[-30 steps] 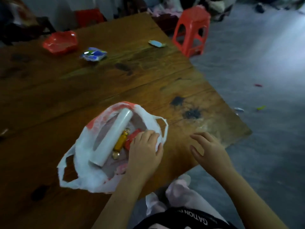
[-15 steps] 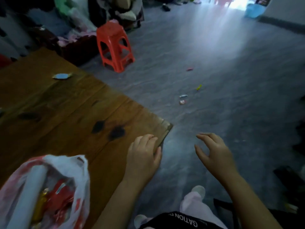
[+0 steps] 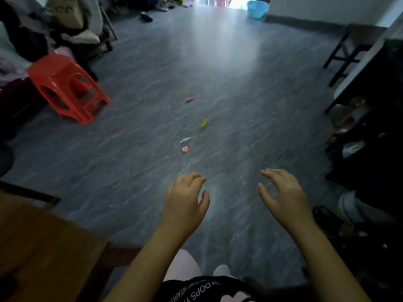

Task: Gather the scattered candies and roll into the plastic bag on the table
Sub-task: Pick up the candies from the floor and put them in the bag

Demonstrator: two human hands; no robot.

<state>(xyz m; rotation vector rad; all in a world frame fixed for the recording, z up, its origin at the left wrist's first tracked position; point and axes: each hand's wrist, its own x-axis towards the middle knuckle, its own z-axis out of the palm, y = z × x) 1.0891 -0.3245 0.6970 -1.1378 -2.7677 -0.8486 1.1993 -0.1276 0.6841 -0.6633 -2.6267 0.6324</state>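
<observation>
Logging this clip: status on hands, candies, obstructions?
Left hand and right hand open, empty. Red candy, pale candy, yellow candy, pink candy on floor ahead. Bag not in view. Stool off left, clear of path.

Four candies (image 3: 185,140) on the floor (image 3: 239,83) — one red stool (image 3: 65,83), one blue basin (image 3: 257,8), one tabletop (image 3: 43,247) — two hands: left hand (image 3: 185,201), right hand (image 3: 283,197).

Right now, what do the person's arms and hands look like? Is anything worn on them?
Both forearms are bare as far as the head view shows, with no sleeves. The left hand and the right hand have no gloves, and I can see no ring or watch. Below them is a black top with white lettering, and pale pink clothing.
</observation>
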